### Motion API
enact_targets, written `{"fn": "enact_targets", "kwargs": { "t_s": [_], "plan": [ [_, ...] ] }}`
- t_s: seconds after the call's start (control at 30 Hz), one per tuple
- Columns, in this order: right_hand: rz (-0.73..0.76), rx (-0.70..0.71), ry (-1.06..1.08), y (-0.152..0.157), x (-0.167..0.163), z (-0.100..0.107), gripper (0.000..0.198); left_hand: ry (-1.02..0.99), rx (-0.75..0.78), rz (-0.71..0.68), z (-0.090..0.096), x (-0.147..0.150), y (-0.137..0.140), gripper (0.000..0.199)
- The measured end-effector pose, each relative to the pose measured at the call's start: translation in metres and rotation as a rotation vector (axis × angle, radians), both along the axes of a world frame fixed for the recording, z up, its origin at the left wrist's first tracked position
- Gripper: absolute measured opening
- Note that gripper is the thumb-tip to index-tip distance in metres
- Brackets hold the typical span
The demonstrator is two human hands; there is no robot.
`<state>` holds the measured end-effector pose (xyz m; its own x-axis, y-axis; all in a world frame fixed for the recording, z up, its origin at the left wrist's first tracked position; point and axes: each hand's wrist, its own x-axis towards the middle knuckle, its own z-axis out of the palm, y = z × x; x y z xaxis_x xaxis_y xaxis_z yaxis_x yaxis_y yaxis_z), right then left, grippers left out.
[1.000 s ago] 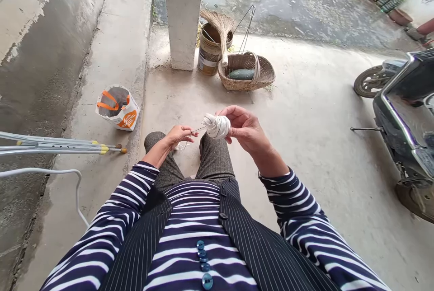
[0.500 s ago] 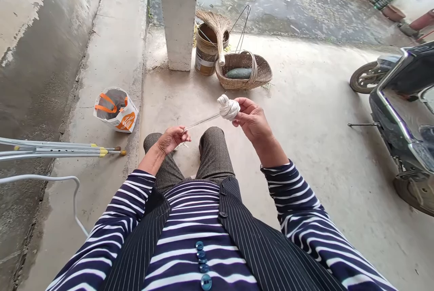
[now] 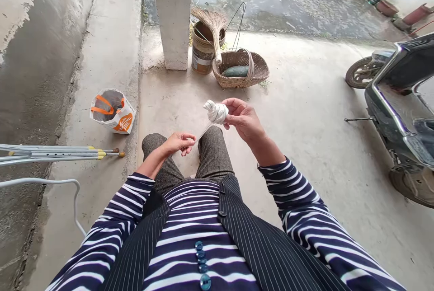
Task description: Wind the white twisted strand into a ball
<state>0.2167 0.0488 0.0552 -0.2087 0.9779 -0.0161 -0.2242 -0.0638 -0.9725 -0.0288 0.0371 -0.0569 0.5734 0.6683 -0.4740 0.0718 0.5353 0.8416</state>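
Note:
A small wound bundle of white cord [image 3: 217, 112] is pinched between the thumb and fingers of my right hand [image 3: 244, 120]. From it a length of the same cord [image 3: 203, 131] runs down and left, pulled straight. Lower and to the left, my left hand [image 3: 181, 143] grips that length between thumb and fingers, above my knees. The fingertips of my right hand are partly hidden behind the bundle.
Ahead stand a wicker basket [image 3: 259, 66] holding a dark green gourd [image 3: 236, 71], a bucket [image 3: 202, 58] with a straw broom [image 3: 215, 29] across it, and a pillar [image 3: 173, 20]. A shopping bag [image 3: 124, 123] and crutches [image 3: 68, 153] are left; a scooter [image 3: 403, 101] is right.
My left hand has moved right and slightly down, nearer the bundle. The bundle in my right hand has shifted a little left, and the cord between the hands is shorter and steeper.

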Motion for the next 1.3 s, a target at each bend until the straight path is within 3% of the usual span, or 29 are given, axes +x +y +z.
{"fn": "enact_targets", "kwargs": {
  "t_s": [0.13, 0.3, 0.47, 0.6, 0.7, 1.0, 1.2, 1.3],
  "plan": [
    [0.026, -0.018, -0.007, 0.006, -0.004, -0.005, 0.043, 0.099, 0.074, -0.212, 0.010, 0.015, -0.010, 0.024],
    [0.061, -0.146, 0.063, 0.003, -0.009, -0.005, 0.042, 0.078, 0.197, -0.245, 0.022, 0.033, -0.025, 0.016],
    [0.046, -0.318, 0.162, -0.001, -0.019, -0.008, 0.038, -0.121, -0.002, -0.290, 0.014, 0.041, -0.032, 0.023],
    [-0.027, -0.330, 0.152, 0.003, -0.018, -0.012, 0.037, -0.208, -0.151, -0.197, 0.002, 0.031, -0.034, 0.035],
    [-0.061, -0.349, 0.107, 0.012, -0.008, -0.019, 0.033, -0.205, -0.136, -0.126, 0.001, 0.022, -0.038, 0.043],
    [-0.116, -0.458, 0.041, 0.044, 0.011, -0.046, 0.020, -0.124, 0.076, 0.016, 0.030, 0.018, -0.042, 0.053],
    [-0.076, -0.448, 0.028, 0.043, 0.007, -0.049, 0.024, -0.115, 0.143, -0.026, 0.048, 0.019, -0.044, 0.045],
    [-0.083, -0.415, 0.032, 0.043, 0.007, -0.050, 0.028, -0.066, 0.167, 0.027, 0.053, 0.020, -0.045, 0.038]
  ]
}}
